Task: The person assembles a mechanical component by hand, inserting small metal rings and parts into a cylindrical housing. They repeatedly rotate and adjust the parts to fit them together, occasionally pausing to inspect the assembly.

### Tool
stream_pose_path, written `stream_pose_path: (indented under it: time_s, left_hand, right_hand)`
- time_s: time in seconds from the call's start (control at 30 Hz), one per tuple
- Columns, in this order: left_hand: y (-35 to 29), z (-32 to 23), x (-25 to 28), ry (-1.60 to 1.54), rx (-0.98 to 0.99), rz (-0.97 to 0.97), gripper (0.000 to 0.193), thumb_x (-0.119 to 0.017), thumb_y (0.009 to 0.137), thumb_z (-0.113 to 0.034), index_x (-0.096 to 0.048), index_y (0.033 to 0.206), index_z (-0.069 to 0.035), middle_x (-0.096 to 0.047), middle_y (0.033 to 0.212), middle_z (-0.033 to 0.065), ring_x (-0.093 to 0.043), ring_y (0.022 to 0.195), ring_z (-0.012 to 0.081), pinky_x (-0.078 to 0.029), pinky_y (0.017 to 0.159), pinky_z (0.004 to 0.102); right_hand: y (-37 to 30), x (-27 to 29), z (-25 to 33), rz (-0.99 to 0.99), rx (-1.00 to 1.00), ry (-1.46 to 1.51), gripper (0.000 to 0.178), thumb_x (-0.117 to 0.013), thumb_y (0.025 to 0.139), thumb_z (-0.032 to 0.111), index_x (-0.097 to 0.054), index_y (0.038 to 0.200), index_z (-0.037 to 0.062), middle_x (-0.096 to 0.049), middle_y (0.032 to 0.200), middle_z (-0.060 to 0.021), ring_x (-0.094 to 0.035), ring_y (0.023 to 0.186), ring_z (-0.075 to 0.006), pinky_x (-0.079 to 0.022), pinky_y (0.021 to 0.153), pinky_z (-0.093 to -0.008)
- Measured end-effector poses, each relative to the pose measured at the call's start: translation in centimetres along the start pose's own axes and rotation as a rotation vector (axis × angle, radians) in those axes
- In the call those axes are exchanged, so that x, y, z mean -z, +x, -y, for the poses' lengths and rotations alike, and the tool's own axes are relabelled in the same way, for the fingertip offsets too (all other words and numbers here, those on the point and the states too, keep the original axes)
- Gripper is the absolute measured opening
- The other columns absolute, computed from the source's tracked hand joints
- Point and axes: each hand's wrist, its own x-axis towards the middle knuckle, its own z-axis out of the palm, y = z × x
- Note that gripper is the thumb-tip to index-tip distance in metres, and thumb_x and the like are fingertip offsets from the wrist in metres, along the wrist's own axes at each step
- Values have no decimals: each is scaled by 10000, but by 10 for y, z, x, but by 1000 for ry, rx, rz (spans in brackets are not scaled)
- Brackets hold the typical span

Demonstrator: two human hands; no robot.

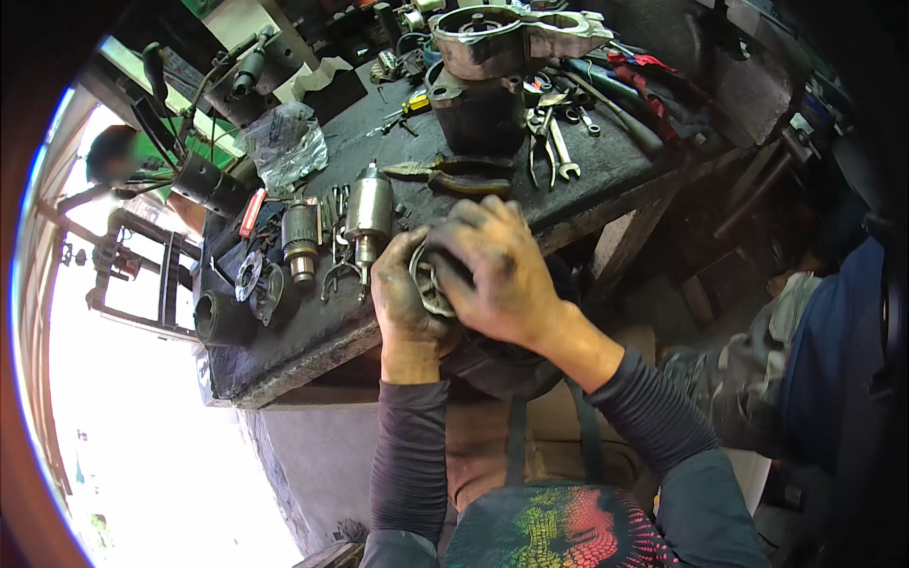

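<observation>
head view: both hands point(454, 279) grip round metal part point(431, 284); crumpled clear bag point(284, 142) behind.

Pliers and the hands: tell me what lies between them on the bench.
Head view: only bare dark bench top separates the pliers from the right hand.

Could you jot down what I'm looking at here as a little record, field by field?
Place: greasy black workbench in a workshop
Left hand: cups a round metal part from below
Right hand: laid over the top of the part, fingers curled on it
Beside the hands: cylindrical motor part, armature
Further back: pliers, wrenches, large cast housing, plastic bag
Clothing: dark long sleeves
</observation>
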Motion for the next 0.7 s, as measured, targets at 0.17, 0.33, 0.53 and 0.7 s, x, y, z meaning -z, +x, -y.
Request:
stream_pose_path:
  time_s: [0.17, 0.33, 0.53, 0.7]
  left_hand:
    - [-2, 1, 6, 132, -73, 5, 265, -545, 989, -130, -714, 1098, 42, -742, 1051, 141, -710, 997, 241, -568, 930, 344]
    - [0, -1, 6, 165, -65, -73, 190, -560, 997, -146, -707, 992, -24, -724, 971, 86, -707, 897, 186, -581, 847, 335]
    - [-7, -5, 7, 110, -24, 35, 194, -567, 985, -105, -716, 995, 18, -732, 958, 106, -718, 905, 206, -591, 840, 334]
    - [0, -8, 12, 15, 46, 144, 213, -567, 995, -145, -719, 1015, 3, -736, 968, 111, -727, 911, 209, -600, 864, 348]
  right_hand:
    - [-5, -5, 1, 3, -37, -10, 260, -801, 752, 123, -707, 986, 64, -653, 1039, -104, -604, 975, -328, -458, 839, -466]
    - [-9, -6, -1, -41, 80, 85, 298, -819, 750, 160, -714, 1016, 78, -663, 1080, -105, -610, 1030, -337, -466, 876, -506]
    - [-4, 3, -5, 180, 104, 146, 247, -802, 774, 173, -749, 990, 64, -678, 1103, -111, -616, 1058, -335, -470, 918, -492]
    - [-2, 0, -15, 94, 145, 100, 236, -808, 764, 168, -724, 954, 56, -684, 1081, -113, -630, 1020, -332, -488, 872, -499]
